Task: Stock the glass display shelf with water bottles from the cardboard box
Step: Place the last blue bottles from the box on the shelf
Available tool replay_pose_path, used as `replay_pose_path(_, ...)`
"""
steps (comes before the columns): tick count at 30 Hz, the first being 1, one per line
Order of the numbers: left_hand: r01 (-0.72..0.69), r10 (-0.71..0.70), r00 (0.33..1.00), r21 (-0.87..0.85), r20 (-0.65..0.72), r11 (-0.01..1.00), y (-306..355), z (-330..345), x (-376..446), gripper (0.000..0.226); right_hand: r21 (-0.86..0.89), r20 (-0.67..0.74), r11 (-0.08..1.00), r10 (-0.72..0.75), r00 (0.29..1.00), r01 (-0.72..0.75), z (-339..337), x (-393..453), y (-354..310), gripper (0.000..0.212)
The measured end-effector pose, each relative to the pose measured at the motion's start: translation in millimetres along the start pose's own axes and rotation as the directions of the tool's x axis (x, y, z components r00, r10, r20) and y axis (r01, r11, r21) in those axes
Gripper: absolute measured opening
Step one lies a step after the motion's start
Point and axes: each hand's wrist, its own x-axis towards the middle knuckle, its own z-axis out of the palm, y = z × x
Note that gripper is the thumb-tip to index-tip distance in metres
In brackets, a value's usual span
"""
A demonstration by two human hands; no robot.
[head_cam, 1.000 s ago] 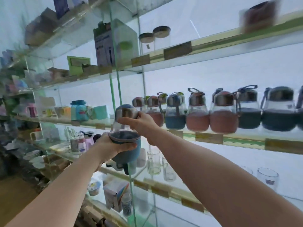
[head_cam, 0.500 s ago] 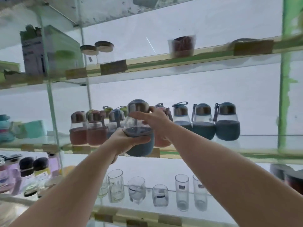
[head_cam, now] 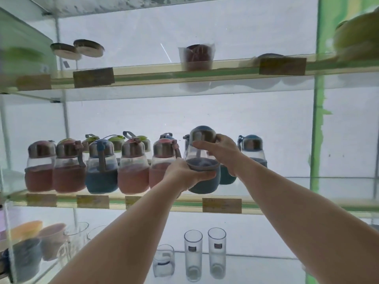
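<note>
Now the blue bottle sits further right along the glass shelf than a moment ago, past the pink bottles. Left hand grips its sleeve, right hand pinches the cap. Bare glass lies rightward, beyond a far blue bottle.

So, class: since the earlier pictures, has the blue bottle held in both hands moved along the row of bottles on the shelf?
Yes. The blue bottle has moved right along the shelf: earlier it was left of the pink bottles; now it is right of them.
</note>
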Motion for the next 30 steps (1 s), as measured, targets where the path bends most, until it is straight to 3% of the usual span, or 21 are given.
replay_pose_path(11,-0.041,0.113,0.977,0.361,-0.182,0.932,-23,20,14,0.076,0.012,-0.055,0.998,0.065,0.996,-0.064,17,22,34,0.062)
replay_pose_path(17,-0.065,0.140,0.979,0.429,-0.147,0.901,-25,19,17,0.079,-0.099,-0.008,0.993,0.057,0.998,-0.058,21,27,34,0.066)
replay_pose_path(30,-0.051,0.151,0.973,0.473,-0.176,0.880,-32,25,8,0.063,-0.081,-0.010,0.996,0.047,0.999,-0.047,28,22,39,0.076)
